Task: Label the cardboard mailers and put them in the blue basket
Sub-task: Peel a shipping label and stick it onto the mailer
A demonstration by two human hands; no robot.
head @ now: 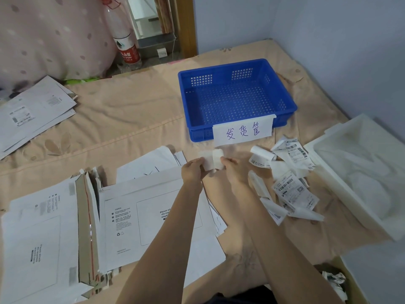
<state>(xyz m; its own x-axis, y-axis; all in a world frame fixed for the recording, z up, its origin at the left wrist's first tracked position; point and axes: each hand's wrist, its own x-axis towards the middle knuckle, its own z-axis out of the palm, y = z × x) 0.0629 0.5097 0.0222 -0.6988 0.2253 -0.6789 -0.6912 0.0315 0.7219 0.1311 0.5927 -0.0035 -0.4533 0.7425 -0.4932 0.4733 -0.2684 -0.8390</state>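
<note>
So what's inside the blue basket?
The blue basket holds nothing: only its perforated floor shows. A handwritten paper sign on its front wall hides no part of the inside.

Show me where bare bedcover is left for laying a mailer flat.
Bare cover lies between the far-left mailer stack and the blue basket. It is crowded near: mailers front-left, loose labels right beside the white tray.
</note>
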